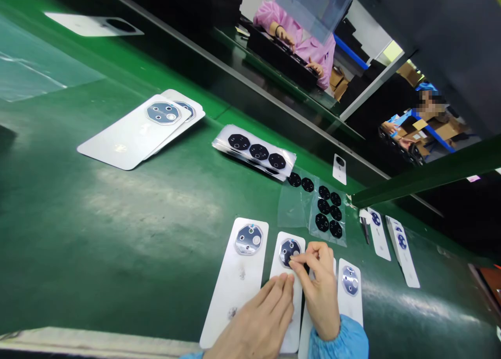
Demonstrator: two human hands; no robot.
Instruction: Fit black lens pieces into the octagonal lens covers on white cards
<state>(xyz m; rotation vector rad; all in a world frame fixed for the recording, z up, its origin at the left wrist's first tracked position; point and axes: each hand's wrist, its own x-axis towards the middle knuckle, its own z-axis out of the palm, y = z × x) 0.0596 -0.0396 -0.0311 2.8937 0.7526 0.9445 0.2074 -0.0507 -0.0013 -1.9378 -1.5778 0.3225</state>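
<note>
Several white phone back panels lie in a row at the near edge of the green table. My left hand (260, 314) rests with its fingers stretched out flat on the second panel (275, 264). At that panel's top, my right hand (321, 286) pinches thumb and forefinger together at the lower right edge of the dark octagonal camera plate (288, 248). Whatever is between those fingertips is too small to make out. A white panel (241, 273) lies to the left, another panel (351, 299) to the right, and one between is mostly covered by my right hand.
Stacked white panels (129, 134) lie at the left. Behind the row are a sheet stack (254, 153) with black octagons and a clear sheet (326, 213) of black stickers. A green post (426, 174) crosses at right. Two other people work beyond the table.
</note>
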